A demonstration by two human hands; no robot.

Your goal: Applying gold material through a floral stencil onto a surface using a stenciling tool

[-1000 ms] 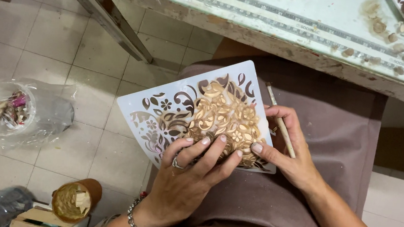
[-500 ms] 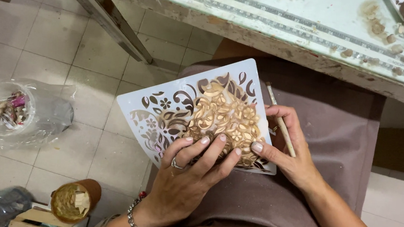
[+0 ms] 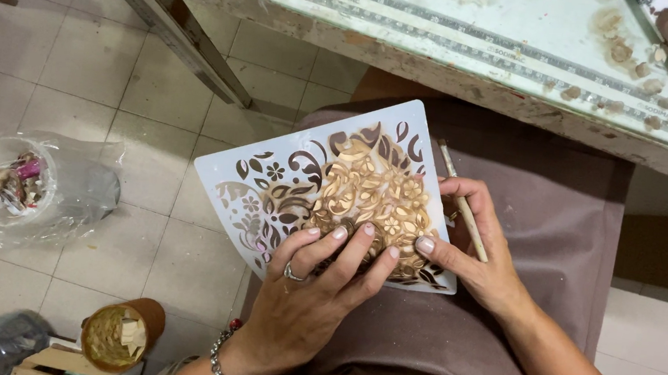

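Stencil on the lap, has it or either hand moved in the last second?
Nothing visibly changed. The left hand still presses its fingers on the white stencil over the golden relief piece, and the right hand still steadies the edge with a thin stick in its grip.

Evenly lit throughout by soft, diffuse light from above, bright without harshness. Only faint, soft-edged shadows: a dim patch under the pale green paint-stained worktop (image 3: pixel 417 23), falling across the mauve fabric lap (image 3: pixel 545 226), and a weak one beneath the left hand (image 3: pixel 315 293). Mild glare on the clear crumpled plastic bag (image 3: pixel 36 189) lying on the beige tiled floor (image 3: pixel 50 58). Sharp in the centre, with the cut-out white patterned stencil sheet (image 3: pixel 268 181) crisp. Slightly soft at the lower left corner. Gentle wide-angle bending toward the frame edges.
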